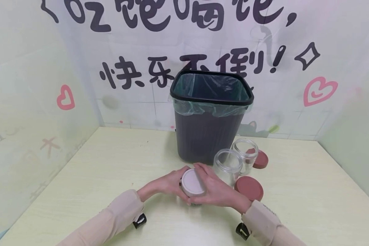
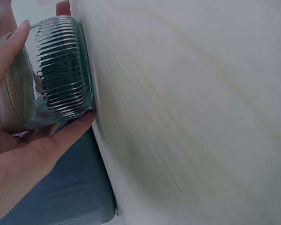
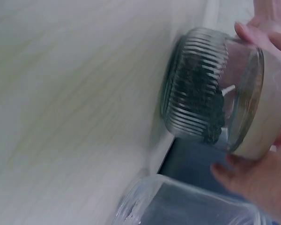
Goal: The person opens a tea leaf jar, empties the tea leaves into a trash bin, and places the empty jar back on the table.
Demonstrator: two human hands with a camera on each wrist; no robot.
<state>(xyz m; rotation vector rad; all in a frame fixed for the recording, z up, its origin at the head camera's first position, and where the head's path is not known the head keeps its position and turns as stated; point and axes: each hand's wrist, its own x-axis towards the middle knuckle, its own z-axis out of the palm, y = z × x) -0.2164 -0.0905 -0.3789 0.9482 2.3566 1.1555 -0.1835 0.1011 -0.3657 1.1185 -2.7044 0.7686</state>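
Note:
A ribbed glass jar (image 2: 61, 70) with dark contents in its lower part stands on the table, capped by a pale lid (image 1: 191, 183). My left hand (image 1: 173, 184) grips the jar from the left; in the left wrist view a finger reaches down to its base. From the right, my right hand (image 1: 217, 192) holds the lid, its fingers curled about the rim in the right wrist view. Right beside that hand stands an open clear jar (image 1: 227, 168), and a red lid (image 1: 249, 188) lies near the right wrist.
A dark bin (image 1: 207, 135) with a green liner stands behind the hands, against the back wall. A second open clear jar (image 1: 249, 160) and another red lid (image 1: 261, 160) are at its right front. Printed cloth walls enclose the table (image 1: 110, 160) at the back and sides.

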